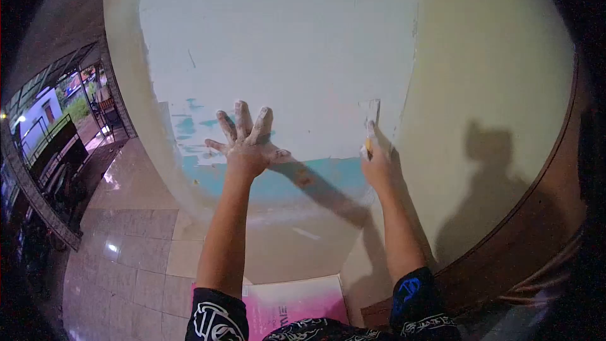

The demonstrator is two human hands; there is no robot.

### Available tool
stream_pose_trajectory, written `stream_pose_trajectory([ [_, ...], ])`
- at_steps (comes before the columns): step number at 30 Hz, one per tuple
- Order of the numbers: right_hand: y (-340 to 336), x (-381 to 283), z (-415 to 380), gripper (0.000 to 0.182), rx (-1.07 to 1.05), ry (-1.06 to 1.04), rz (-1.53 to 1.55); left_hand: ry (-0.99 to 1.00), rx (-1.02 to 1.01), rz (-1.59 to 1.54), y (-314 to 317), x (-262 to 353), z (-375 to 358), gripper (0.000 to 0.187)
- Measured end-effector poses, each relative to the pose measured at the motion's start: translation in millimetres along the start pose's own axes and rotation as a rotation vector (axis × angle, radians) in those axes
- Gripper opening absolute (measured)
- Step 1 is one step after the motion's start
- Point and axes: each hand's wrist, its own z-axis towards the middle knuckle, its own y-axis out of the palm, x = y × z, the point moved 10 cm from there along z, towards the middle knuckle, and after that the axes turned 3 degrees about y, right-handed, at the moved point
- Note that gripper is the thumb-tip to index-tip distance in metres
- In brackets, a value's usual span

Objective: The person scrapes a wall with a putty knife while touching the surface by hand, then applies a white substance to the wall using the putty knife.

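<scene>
My left hand [246, 142] lies flat on the wall [284, 44] with its fingers spread, touching the patch of white filler over old turquoise paint. My right hand [379, 164] grips a putty knife [371, 117] by its yellow handle, the putty-covered blade pressed upright against the wall at the right edge of the white patch. Both hands are smeared with white filler. My forearms reach up from black printed sleeves at the bottom of the view.
The wall right of the patch is plain cream [492, 76], with my shadow on it. A brown wooden frame [505, 240] runs along the right. A pink-and-white board [297, 306] lies on the tiled floor [126, 252] below. An open doorway [69, 120] is at left.
</scene>
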Motion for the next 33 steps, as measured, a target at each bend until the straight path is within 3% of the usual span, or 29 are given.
stream_pose_trajectory([
  [2, 36.9, 31.5, -37.7, 0.065, -0.095, 0.126, 0.021, -0.158, -0.168, 0.028, -13.7, -21.6, -13.3, 0.110],
  [4, 50.7, 35.2, -51.5, 0.063, -0.067, 0.070, 0.037, -0.229, -0.345, 0.077, -14.2, -42.1, -25.0, 0.119],
  [8, 43.6, 4.4, -8.9, 0.059, -0.054, 0.033, -0.069, -0.227, -0.302, 0.048, -19.1, -43.7, -26.1, 0.107],
  [9, 24.2, -18.9, 7.1, 0.043, -0.031, 0.031, -0.044, -0.171, -0.202, 0.050, -10.5, -50.9, -29.0, 0.108],
  [12, 37.4, -19.2, -1.2, 0.058, -0.050, 0.056, 0.085, -0.187, -0.317, 0.071, -2.9, -53.4, -30.0, 0.119],
  [16, 85.8, -5.0, -53.5, 0.067, -0.168, -0.017, 0.119, -0.157, -0.283, 0.086, -2.2, -51.2, -28.3, 0.119],
  [18, 71.8, -30.1, -56.7, 0.068, 0.104, -0.248, 0.050, -0.165, -0.293, 0.099, -7.2, -47.9, -26.1, 0.117],
  [19, 71.8, -36.6, -37.4, 0.068, -0.153, -0.012, 0.074, -0.175, -0.318, 0.085, -10.3, -45.0, -26.2, 0.116],
  [22, 59.4, -57.0, 4.1, 0.069, -0.184, 0.002, -0.055, -0.146, -0.246, 0.086, -6.0, -57.9, -28.8, 0.114],
  [24, 63.5, -54.8, 0.3, 0.070, -0.122, -0.070, -0.085, 0.006, -0.023, 0.153, -23.7, -61.0, -22.0, 0.113],
  [26, 80.7, -38.4, -35.4, 0.070, -0.270, 0.067, 0.015, 0.001, -0.016, 0.152, -37.2, -76.6, -12.8, 0.113],
  [28, 83.8, -34.5, -48.6, 0.070, -0.243, 0.042, -0.024, -0.031, 0.035, 0.090, -58.7, -82.3, -6.4, 0.107],
  [29, 84.7, -33.1, -49.7, 0.070, -0.216, 0.011, -0.063, -0.120, -0.079, 0.111, -52.9, -85.5, -5.0, 0.108],
  [33, 64.6, -58.4, -3.2, 0.069, -0.224, 0.030, -0.022, -0.123, -0.096, 0.125, -48.7, -86.1, -5.5, 0.113],
])
